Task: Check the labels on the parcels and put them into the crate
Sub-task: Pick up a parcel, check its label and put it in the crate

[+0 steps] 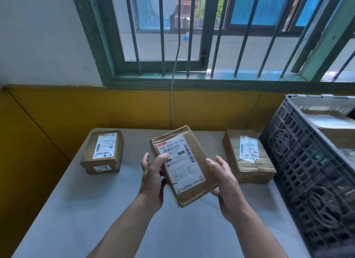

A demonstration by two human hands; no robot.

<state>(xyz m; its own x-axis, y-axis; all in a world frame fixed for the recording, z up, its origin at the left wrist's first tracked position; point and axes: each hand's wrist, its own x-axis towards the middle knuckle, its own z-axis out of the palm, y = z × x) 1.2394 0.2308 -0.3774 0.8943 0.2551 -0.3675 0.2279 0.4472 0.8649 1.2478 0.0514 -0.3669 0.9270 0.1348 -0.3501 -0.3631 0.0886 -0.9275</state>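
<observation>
A flat brown cardboard parcel [199, 157] with a white shipping label facing me is held tilted above the table. My left hand [153, 179] grips its left edge, thumb on the label. Its right edge and underside rest in my right hand [224, 182]. A second brown parcel [103, 152] lies on the table at the left, label up. A third taped parcel [247, 156] lies at the right, beside the crate. The dark grey slatted plastic crate [307, 171] stands at the right edge and holds at least one parcel [334, 129].
The white table [86, 209] runs up to a yellow wall under a barred window [192, 36]. A grey cable [172, 96] hangs down the wall behind the table.
</observation>
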